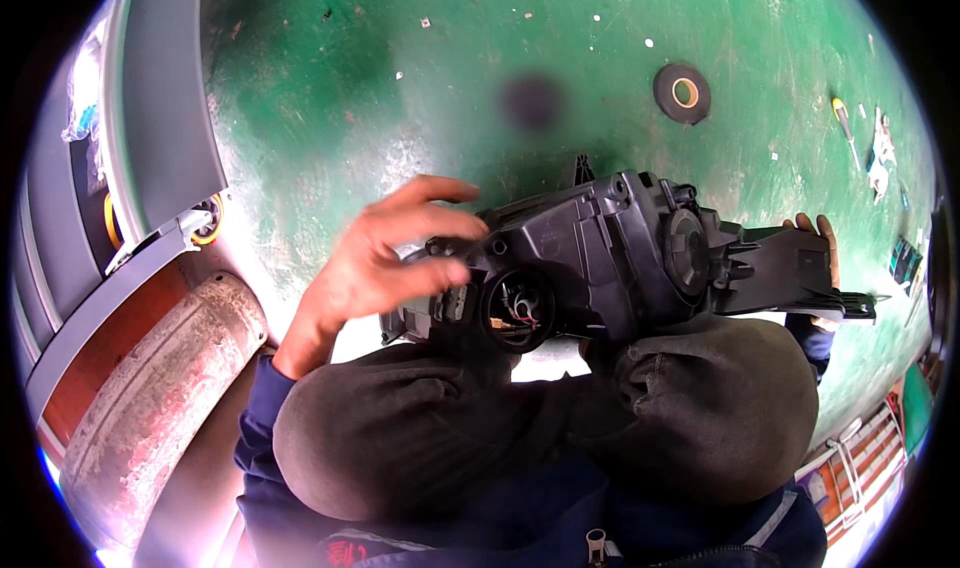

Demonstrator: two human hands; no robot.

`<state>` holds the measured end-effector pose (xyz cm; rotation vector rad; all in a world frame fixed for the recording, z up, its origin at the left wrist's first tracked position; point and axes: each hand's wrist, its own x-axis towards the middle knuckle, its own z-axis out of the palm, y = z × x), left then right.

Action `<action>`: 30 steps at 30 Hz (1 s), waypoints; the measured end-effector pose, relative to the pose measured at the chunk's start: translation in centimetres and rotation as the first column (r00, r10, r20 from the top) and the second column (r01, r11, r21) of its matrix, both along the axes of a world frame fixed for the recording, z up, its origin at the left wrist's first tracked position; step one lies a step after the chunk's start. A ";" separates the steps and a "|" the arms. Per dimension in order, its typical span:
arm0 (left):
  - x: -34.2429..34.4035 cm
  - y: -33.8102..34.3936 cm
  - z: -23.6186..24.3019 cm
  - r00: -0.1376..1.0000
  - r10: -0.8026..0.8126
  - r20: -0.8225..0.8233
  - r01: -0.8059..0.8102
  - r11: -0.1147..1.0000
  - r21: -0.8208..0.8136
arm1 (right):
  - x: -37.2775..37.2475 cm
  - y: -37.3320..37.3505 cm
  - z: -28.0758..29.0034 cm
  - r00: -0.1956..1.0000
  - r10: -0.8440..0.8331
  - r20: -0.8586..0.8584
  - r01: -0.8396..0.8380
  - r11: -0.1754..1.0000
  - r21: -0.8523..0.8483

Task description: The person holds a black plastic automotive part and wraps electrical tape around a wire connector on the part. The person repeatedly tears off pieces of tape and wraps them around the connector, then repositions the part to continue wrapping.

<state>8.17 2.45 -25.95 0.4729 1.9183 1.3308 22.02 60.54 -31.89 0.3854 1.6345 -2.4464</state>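
The right hand (822, 236) clamped the headlight housing (610, 258) steady across the knees while the left hand's (385, 263) loosely spread fingers touched its rear socket.

One headlamp housing (610, 258); one tape roll (682, 93)

The person wore a dark navy jacket, its sleeves (262, 408) reaching down to the wrists and ending in plain cuffs. A metal zip pull (596, 546) hung at the front of the jacket, with a pale grey stripe running across the fabric on the right side and a patch of red marking low on the left. The trousers (400, 438) were a faded, dusty brown-grey cloth, creased over both knees. Both the left hand (385, 258) and the right hand (822, 243) were bare, without gloves.
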 end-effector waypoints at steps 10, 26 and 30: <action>-0.1 4.4 1.5 0.891 -0.403 -0.207 0.380 0.914 -0.143 | 0.1 0.2 0.3 0.984 -0.115 0.134 0.096 0.986 0.138; -1.4 8.1 4.4 0.820 -0.572 0.031 0.484 0.663 -0.571 | -3.9 -0.3 1.7 0.991 0.133 -0.026 -0.123 0.966 0.229; -1.7 9.0 4.6 0.820 -0.563 0.100 0.505 0.632 -0.587 | -3.7 -0.5 1.5 0.996 0.089 -0.025 -0.081 0.969 0.232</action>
